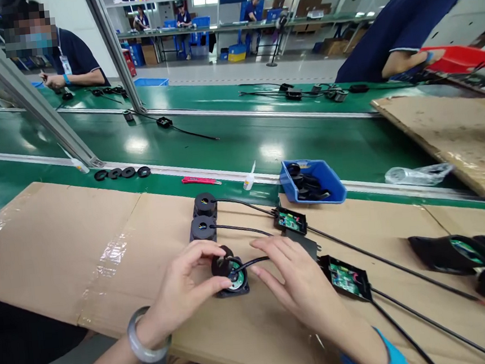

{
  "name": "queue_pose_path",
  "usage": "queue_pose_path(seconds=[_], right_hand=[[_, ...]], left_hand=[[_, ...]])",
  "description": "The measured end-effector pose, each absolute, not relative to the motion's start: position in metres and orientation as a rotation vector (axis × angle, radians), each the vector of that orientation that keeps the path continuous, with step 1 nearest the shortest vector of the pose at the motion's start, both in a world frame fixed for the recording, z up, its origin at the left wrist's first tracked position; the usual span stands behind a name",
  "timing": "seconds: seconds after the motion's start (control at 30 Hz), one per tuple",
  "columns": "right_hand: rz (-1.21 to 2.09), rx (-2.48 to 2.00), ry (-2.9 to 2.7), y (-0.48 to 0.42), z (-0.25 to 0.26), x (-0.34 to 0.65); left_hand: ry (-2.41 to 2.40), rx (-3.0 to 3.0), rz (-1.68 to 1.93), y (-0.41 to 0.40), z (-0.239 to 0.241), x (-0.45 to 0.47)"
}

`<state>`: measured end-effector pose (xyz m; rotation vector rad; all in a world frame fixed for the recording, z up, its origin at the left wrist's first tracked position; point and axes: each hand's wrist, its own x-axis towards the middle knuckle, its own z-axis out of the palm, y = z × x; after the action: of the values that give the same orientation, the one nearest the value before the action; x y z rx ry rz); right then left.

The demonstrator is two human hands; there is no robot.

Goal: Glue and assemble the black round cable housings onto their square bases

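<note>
My left hand (179, 286) pinches a black round cap (220, 265) between thumb and fingers. The cap is tilted over a black housing (244, 289) with a green circuit board inside. A black cable (252, 262) runs from the housing towards my right hand (295, 273), whose thumb and fingers are apart on either side of it. Just behind stand two similar round black housings (204, 226) with coloured wires in their openings. Their cables lead right to an open black box with a circuit board (290, 219). Another open box (346, 277) lies beside my right wrist.
A blue bin (331, 182) of black parts stands at the cardboard's (115, 233) back edge. Nearby are a red cutter (200, 180), a small white bottle (249, 179) and several black rings (128, 172). A metal post (49, 102) rises at left. Co-workers sit across the green bench (222, 144).
</note>
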<state>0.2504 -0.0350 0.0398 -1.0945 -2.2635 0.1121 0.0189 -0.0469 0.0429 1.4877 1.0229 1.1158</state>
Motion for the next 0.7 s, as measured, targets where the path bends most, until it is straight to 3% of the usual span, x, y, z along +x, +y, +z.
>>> queue_pose_path(seconds=[0.2,0.7], right_hand=[[0.267,-1.126,-2.202,-0.047,0.021,0.26],[0.378,-1.091,-2.108,-0.051,0.018,0.258]], left_hand=[[1.091,2.09,1.107,-0.051,0.028,0.017],[1.223,2.2,1.144,-0.062,0.027,0.041]])
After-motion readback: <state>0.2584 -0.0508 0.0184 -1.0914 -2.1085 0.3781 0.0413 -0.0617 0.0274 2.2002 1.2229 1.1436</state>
